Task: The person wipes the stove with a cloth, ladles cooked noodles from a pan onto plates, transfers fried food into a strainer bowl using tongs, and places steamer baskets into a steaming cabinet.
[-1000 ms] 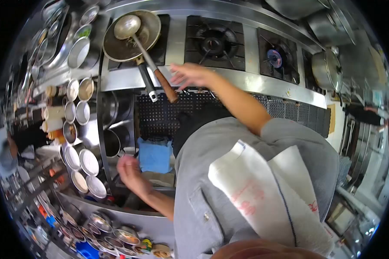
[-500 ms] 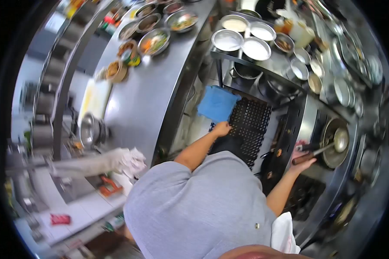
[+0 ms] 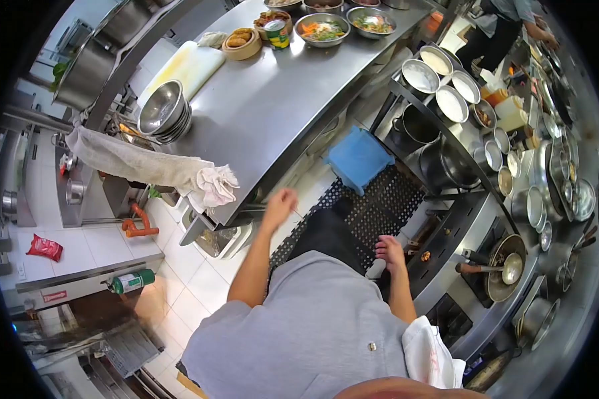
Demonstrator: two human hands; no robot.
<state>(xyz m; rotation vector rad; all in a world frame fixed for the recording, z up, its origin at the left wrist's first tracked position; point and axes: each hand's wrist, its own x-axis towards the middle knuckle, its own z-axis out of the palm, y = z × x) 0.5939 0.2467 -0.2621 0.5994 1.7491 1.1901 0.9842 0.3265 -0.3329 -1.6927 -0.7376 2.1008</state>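
My left hand (image 3: 281, 205) hangs over the floor beside the steel counter (image 3: 246, 120); its fingers are curled in, and I cannot make out anything in them. My right hand (image 3: 390, 251) is beside the stove front (image 3: 439, 246), fingers loosely apart and holding nothing. To its right, a wok (image 3: 496, 282) sits on the stove with a ladle (image 3: 512, 268) resting in it, the wooden handle pointing toward me. A blue stool (image 3: 359, 158) stands on the floor ahead, by the black perforated mat (image 3: 393, 203).
Stacked steel bowls (image 3: 163, 110), a cutting board (image 3: 185, 74) and food bowls (image 3: 322, 30) are on the counter. A towel (image 3: 146, 166) hangs at its near end. Pots (image 3: 416, 126) stand under the right shelf. Another person (image 3: 502, 30) works at the far right.
The view has turned toward the counter and left side. My right hand has moved away from the ladle and wok handles; my left hand has moved from near the stool toward the counter.
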